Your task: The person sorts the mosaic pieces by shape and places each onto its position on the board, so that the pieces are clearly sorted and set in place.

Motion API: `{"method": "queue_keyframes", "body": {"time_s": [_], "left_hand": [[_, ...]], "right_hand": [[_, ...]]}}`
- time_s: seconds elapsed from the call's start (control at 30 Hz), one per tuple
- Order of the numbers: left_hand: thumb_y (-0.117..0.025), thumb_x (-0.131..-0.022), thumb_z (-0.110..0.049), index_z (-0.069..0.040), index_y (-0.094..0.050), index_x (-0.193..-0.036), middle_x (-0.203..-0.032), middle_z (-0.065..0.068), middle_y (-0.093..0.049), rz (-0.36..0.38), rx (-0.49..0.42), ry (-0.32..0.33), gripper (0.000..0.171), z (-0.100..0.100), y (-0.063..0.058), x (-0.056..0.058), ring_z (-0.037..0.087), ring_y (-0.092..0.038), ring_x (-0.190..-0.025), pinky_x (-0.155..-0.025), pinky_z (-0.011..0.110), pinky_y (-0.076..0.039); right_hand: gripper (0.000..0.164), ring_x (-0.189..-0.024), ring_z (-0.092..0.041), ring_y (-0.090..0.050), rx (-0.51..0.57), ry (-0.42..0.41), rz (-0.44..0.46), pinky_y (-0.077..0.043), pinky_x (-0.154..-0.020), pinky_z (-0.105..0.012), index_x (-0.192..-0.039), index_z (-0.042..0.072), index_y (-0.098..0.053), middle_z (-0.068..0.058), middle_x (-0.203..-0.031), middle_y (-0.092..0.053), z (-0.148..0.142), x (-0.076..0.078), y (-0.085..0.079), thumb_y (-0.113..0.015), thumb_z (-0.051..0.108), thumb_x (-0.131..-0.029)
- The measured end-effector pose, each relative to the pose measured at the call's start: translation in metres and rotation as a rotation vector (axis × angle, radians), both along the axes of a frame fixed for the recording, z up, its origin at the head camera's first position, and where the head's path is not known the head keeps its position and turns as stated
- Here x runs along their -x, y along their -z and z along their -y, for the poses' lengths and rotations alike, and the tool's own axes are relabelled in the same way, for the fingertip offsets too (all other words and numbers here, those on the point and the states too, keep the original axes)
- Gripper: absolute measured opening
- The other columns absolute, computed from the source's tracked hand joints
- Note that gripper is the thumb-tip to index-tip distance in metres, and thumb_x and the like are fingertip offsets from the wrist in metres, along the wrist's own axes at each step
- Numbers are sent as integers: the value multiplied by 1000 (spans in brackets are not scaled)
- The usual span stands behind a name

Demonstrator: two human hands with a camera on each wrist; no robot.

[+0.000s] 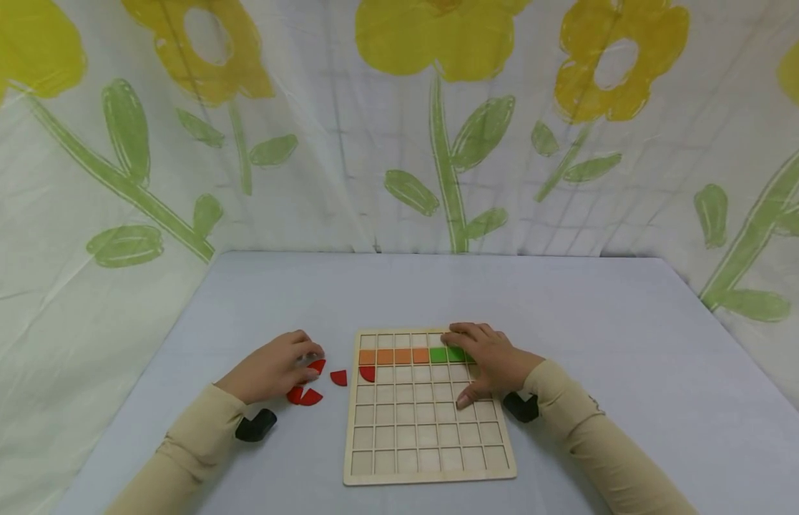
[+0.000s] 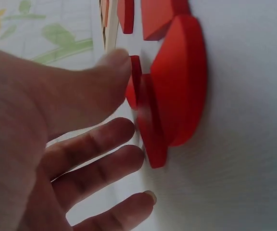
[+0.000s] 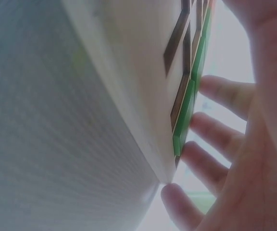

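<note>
My left hand (image 1: 277, 367) hovers low over several red quarter-circle pieces (image 1: 311, 397) on the left of the table. Its thumb and fingers are apart in the left wrist view, around a small red piece (image 2: 134, 83); whether they touch it I cannot tell. A wooden grid board (image 1: 431, 477) lies in the middle. Orange squares (image 1: 402, 355) and green squares (image 1: 438, 355) fill part of its second row, and one red quarter-circle (image 1: 368, 373) sits in the row below. My right hand (image 1: 492, 361) spreads over the board's right side, fingertips at the green squares (image 3: 184, 118).
A single red piece (image 1: 338, 378) lies between the left hand and the board. Beneath each wrist shows a black device (image 1: 256, 425). Behind the pale table (image 1: 566, 300) hangs a white curtain (image 1: 347, 157) with yellow flowers.
</note>
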State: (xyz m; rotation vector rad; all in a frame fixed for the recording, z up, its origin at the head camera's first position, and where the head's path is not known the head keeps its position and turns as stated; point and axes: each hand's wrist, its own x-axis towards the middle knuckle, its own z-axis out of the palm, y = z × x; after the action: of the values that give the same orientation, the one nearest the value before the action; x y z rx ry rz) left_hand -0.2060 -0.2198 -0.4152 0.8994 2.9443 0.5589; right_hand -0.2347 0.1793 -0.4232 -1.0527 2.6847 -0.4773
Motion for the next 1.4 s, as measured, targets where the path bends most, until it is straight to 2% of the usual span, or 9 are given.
{"method": "queue_keyframes", "body": {"time_s": [0.27,0.4,0.5,0.57,0.67,0.8,0.97,1.23,1.4], "left_hand": [[-71,-86,-12,-9,-65,-107,-85,-6,-53,-2,-52,-25,22,-5,8,-1,6,-48,-72,-61,20,-44],[-69,-88,-15,-10,-62,-108,-77,-10,-50,20,-34,-58,21,-10,10,0,4,-44,-66,-58,20,-41],[-69,-88,-20,-12,-63,-104,-74,-10,-50,1,-5,-78,19,-13,10,1,4,-44,-63,-58,21,-40],[-70,-88,-19,-12,-64,-102,-78,-8,-53,-47,12,-70,17,-13,10,2,5,-45,-64,-59,23,-41],[-70,-86,-10,-12,-66,-101,-89,-4,-57,-99,27,-36,16,-11,9,3,8,-49,-71,-63,26,-44],[-68,-83,1,-11,-66,-106,-100,0,-57,-67,32,16,26,-7,9,5,12,-52,-82,-69,27,-50],[-73,-82,-4,-10,-68,-104,-97,-1,-58,-32,26,27,23,-7,6,7,11,-52,-83,-71,25,-51],[-77,-81,-17,-11,-69,-98,-95,-3,-59,-39,18,-21,20,-10,7,7,10,-54,-82,-72,25,-52],[-77,-82,-19,-11,-69,-101,-96,-2,-60,-71,27,-14,23,-18,1,11,12,-55,-84,-76,28,-54]], "right_hand": [[107,-135,-34,-31,18,-8,-14,-31,-101,-59,-147,15,-34,-13,-151,-28,-1,0,2,-73,68,-64],[107,-136,-32,-30,8,-8,-14,-31,-102,-57,-148,16,-33,-11,-152,-27,0,1,2,-72,70,-63],[108,-136,-32,-29,4,-6,-7,-30,-103,-57,-148,17,-33,-11,-152,-27,-1,1,2,-72,71,-63],[108,-136,-32,-29,5,-3,7,-28,-104,-57,-148,17,-32,-10,-153,-26,0,1,2,-72,70,-63],[108,-137,-32,-28,8,-1,25,-27,-105,-57,-148,17,-32,-11,-153,-25,0,1,1,-73,69,-63],[108,-137,-32,-27,4,-1,27,-27,-106,-57,-149,16,-31,-11,-153,-25,0,1,0,-74,68,-64],[108,-135,-32,-29,2,-3,10,-28,-105,-57,-148,16,-32,-11,-153,-26,0,1,2,-73,68,-63],[107,-135,-33,-30,1,-12,6,-28,-105,-57,-148,16,-33,-12,-153,-26,1,1,1,-73,68,-64],[108,-137,-32,-28,-10,-2,20,-26,-107,-57,-148,17,-31,-11,-154,-24,0,2,1,-72,69,-64]]}}
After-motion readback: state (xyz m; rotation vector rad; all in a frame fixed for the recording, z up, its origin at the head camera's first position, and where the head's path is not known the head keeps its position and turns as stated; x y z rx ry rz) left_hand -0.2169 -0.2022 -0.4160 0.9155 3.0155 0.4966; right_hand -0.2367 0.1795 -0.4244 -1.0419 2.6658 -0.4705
